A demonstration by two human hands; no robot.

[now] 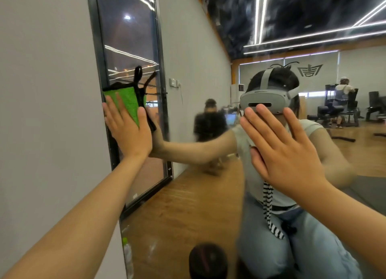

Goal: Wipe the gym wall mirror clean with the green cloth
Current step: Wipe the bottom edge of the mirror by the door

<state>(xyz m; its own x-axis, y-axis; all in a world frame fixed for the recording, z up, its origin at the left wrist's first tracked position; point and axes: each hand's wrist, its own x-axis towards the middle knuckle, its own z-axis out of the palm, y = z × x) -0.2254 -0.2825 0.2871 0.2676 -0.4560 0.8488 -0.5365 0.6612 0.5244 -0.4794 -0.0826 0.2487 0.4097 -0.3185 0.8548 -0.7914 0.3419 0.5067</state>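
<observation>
Left grip (127,130) and right grip (288,153) lie flat, fingers straight.

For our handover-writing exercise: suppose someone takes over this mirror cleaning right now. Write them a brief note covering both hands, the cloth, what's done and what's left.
Left hand: fingers straight, pressing the green cloth flat on the mirror at its left edge.
Right hand: flat, empty, raised at the glass further right.
Done: cannot tell how much is already wiped.
Left: probably work the cloth rightward across the rest of the glass.
</observation>
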